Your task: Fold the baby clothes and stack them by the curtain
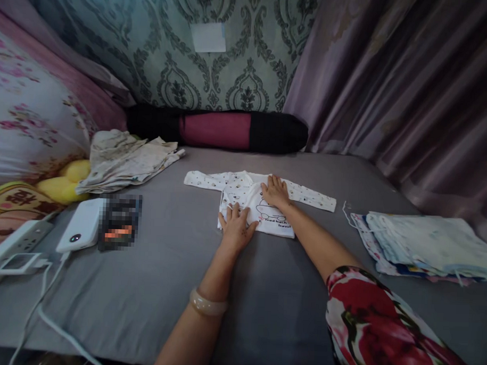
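A small white baby shirt (239, 187) with a tiny print lies spread on the grey sheet, its sleeves stretched out to both sides. On its front panel are a cartoon drawing and lettering. My left hand (237, 227) rests on the lower left part of the shirt, fingers spread and pointing away from me. Higher up, near the right shoulder, my right hand (275, 192) lies flat on the cloth. Neither hand grips the fabric visibly.
Folded baby clothes (437, 242) are stacked at the right; rumpled clothes (128, 160) lie at the back left. A power bank (81, 226), a blurred-out object (119, 222), a power strip (17, 252) and white cables (58, 325) are at left. A black-and-maroon bolster (215, 129) lines the wall.
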A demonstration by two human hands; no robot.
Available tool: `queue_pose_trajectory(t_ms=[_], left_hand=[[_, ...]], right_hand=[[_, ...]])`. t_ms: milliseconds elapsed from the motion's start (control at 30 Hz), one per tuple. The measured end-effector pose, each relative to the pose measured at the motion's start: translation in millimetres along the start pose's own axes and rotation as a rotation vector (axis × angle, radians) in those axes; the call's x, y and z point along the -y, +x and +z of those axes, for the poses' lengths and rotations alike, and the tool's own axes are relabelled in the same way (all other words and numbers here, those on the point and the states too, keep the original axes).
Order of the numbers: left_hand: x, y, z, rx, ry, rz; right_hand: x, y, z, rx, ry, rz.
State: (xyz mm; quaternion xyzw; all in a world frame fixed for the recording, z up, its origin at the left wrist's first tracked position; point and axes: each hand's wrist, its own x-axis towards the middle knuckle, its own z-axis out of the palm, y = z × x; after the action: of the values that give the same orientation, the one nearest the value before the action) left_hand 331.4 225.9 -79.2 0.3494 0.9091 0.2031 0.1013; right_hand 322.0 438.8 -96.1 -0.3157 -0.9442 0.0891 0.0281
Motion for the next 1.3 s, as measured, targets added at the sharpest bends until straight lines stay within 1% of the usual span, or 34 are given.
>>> queue_pose_trajectory(t_ms=[100,167,267,300,333,400,500,567,633,700,767,800,833,900,967,1033,1100,1233,1300], left_hand=[[2,1,1.0,-0.05,0.007,0.011],[3,2,1.2,-0.098,0.014,0.018],[2,3,0.9,-0.158,0.015,0.022],[2,4,0.8,-0.169,0.012,0.019],[1,4,0.8,-0.176,0.008,0.014],[1,5,0.9,-0.176,0.004,0.008],[2,6,1.1,-0.162,0.003,0.011],[2,6,0.9,-0.153,0.001,0.008],[2,6,0.3,-0.144,-0.002,0.004],[1,7,-0.7,-0.136,-0.004,-0.001],[0,7,-1.6,-0.13,-0.003,-0.007],[0,7,-2.0,-0.124,-0.003,-0.008],[0,7,-2.4,-0.118,-0.004,-0.008],[0,8,-3.0,-0.104,-0.005,-0.002],[0,7,-3.3,-0.095,-0.004,0.001],[0,7,-3.3,-0.087,-0.003,-0.001],[0,6,-2.9,-0.076,-0.009,0.001],[0,5,-1.9,-0.089,-0.027,0.016],[2,8,-3.2,-0.123,-0.073,0.009]], right_hand=[[6,13,-4,-0.033,0.01,0.06],[17,18,-10,-0.085,0.021,0.094],[39,23,-18,-0.198,0.058,0.034],[47,25,-19,-0.212,0.073,0.01],[54,27,-20,-0.203,0.087,0.004],[65,30,-19,-0.135,0.103,0.046],[71,35,-14,-0.045,0.101,0.107],[69,36,-11,-0.042,0.102,0.131],[66,34,-9,-0.081,0.1,0.137],[64,30,-9,-0.153,0.067,0.078],[65,26,-10,-0.216,0.013,-0.044],[67,23,-10,-0.226,-0.008,-0.117],[69,21,-10,-0.219,-0.018,-0.194],[74,17,-8,-0.156,-0.012,-0.342],[78,16,-3,-0.051,-0.001,-0.422],[82,18,4,0.046,-0.008,-0.407],[84,23,11,0.092,-0.025,-0.357],[88,33,18,0.068,-0.033,-0.32],[89,35,19,0.051,-0.024,-0.31]])
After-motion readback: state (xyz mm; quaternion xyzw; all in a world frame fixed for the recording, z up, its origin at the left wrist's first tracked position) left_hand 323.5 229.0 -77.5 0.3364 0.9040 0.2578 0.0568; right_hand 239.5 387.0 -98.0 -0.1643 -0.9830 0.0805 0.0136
